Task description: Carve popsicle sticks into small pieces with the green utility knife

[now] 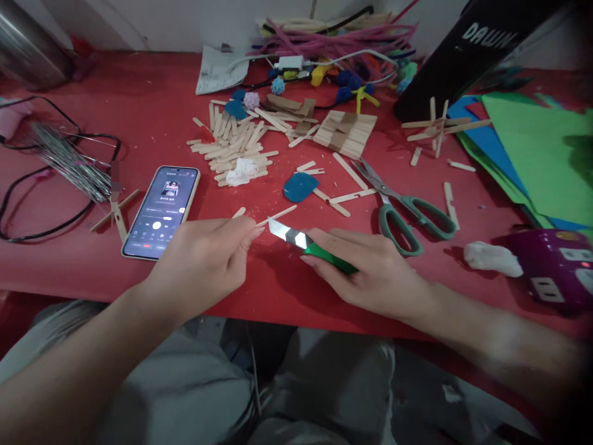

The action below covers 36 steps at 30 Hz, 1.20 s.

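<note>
My left hand (pixel 210 250) pinches a thin wooden craft stick (pixel 281 214), whose free end points right, a little above the table. In my right hand (pixel 365 262) is a green utility knife (pixel 327 254) with its blade out. The blade tip lies close to the stick, near my left fingertips; whether they touch I cannot tell. Beyond the hands are a blue oval piece (pixel 300 186) and several loose sticks, some with notches. Green-handled scissors (pixel 398 213) lie just past my right hand. A lit phone (pixel 162 213) is beside my left hand.
On the red table (pixel 152 123) lies a pile of craft sticks (pixel 236 142). Pipe cleaners (pixel 333 40) are heaped at the back. Right are a black cylinder (pixel 463 55), coloured paper (pixel 528 154) and a purple power socket (pixel 556 266). Wires (pixel 74 161) lie left.
</note>
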Tool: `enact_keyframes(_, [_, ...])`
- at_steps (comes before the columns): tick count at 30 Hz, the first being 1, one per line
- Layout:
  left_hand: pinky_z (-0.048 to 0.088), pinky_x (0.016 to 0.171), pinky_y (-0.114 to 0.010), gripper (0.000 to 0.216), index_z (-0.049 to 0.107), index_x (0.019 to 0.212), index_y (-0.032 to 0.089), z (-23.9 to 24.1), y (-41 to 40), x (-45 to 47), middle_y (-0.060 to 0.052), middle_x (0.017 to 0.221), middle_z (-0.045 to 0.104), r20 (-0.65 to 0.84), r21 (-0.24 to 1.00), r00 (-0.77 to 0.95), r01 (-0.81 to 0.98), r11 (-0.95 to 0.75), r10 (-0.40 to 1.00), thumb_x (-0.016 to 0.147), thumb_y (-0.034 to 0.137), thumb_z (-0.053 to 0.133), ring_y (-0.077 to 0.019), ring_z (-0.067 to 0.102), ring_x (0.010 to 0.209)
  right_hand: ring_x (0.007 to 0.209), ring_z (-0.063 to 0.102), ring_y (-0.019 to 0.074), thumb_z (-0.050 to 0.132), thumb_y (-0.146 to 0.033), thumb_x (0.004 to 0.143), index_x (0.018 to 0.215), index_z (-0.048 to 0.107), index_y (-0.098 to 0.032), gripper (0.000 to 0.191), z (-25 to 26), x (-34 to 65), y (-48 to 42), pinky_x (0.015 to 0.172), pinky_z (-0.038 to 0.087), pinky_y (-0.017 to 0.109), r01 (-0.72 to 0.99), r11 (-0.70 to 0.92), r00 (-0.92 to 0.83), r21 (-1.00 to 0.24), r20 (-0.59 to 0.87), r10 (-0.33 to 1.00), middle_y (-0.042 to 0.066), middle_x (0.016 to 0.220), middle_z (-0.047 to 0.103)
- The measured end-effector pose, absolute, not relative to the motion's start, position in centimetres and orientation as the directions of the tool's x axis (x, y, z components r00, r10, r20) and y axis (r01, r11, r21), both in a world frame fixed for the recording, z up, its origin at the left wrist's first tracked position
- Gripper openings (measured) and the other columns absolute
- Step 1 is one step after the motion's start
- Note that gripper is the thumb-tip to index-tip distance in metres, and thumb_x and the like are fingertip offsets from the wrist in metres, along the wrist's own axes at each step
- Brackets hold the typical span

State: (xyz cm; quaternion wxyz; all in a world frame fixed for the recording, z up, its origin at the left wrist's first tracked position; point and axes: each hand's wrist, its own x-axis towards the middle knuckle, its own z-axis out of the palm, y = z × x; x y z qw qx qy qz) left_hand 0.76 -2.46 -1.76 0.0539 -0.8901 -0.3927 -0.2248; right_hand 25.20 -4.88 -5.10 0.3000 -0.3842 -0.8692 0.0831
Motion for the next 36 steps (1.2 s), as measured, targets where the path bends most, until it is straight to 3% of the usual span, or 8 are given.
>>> enact_keyframes(6, [0.035, 0.046, -0.024, 0.024, 0.061, 0.067, 0.017, -1.8, -1.5, 0.0, 0.0, 0.055, 0.06, 0.455, 0.102, 0.609, 0.689, -0.718, 0.65, 0.077, 0.002, 0.045, -0.0109, 0.051, 0.048, 0.054, 0.055, 0.0122, 0.058, -0.022, 0.094, 0.107, 0.066, -0.008, 0.021, -5.2, 25.2, -5.0, 0.05, 0.044, 0.024, 0.594, 0.717, -0.548, -0.364, 0.47, 0.693, 0.003, 0.067, 0.06])
enact_keyframes(16, [0.038, 0.047, -0.025, 0.026, 0.061, 0.07, 0.021, -1.7, -1.5, -0.2, 0.001, 0.059, 0.063, 0.421, 0.111, 0.608, 0.702, -0.703, 0.673, 0.076, 0.003, 0.045, -0.0123, 0.055, 0.051, 0.051, 0.051, 0.0114, 0.056, -0.025, 0.096, 0.11, 0.064, -0.009, 0.023, -5.2, 25.2, -5.1, 0.047, 0.039, 0.025, 0.62, 0.719, -0.559, -0.314, 0.466, 0.686, 0.0, 0.065, 0.056])
enact_keyframes(21, [0.034, 0.044, -0.025, 0.024, 0.058, 0.065, 0.02, -1.9, -2.1, 0.4, 0.002, 0.054, 0.06, 0.472, 0.063, 0.583, 0.726, -0.684, 0.662, 0.077, 0.004, 0.044, -0.0124, 0.052, 0.048, 0.053, 0.053, 0.0116, 0.054, -0.025, 0.096, 0.108, 0.064, -0.011, 0.02, -5.1, 25.1, -5.1, 0.049, 0.042, 0.024, 0.629, 0.707, -0.551, -0.324, 0.455, 0.699, 0.001, 0.066, 0.058])
enact_keyframes(27, [0.032, 0.046, -0.024, 0.025, 0.058, 0.065, 0.02, -2.2, -2.8, 0.8, 0.002, 0.051, 0.055, 0.406, 0.054, 0.573, 0.763, -0.644, 0.712, 0.082, 0.008, 0.045, -0.0106, 0.047, 0.046, 0.062, 0.062, 0.0133, 0.055, -0.025, 0.096, 0.11, 0.062, -0.014, 0.019, -5.2, 25.2, -5.1, 0.054, 0.047, 0.024, 0.64, 0.688, -0.534, -0.342, 0.447, 0.718, 0.005, 0.077, 0.068])
enact_keyframes(36, [0.03, 0.043, -0.026, 0.023, 0.062, 0.065, 0.017, -2.0, -2.1, 0.3, 0.002, 0.049, 0.053, 0.449, 0.049, 0.592, 0.732, -0.68, 0.67, 0.078, 0.004, 0.047, -0.011, 0.045, 0.044, 0.056, 0.056, 0.0115, 0.055, -0.025, 0.096, 0.111, 0.062, -0.013, 0.021, -5.2, 25.2, -5.3, 0.051, 0.043, 0.023, 0.642, 0.701, -0.555, -0.311, 0.442, 0.705, 0.002, 0.07, 0.061])
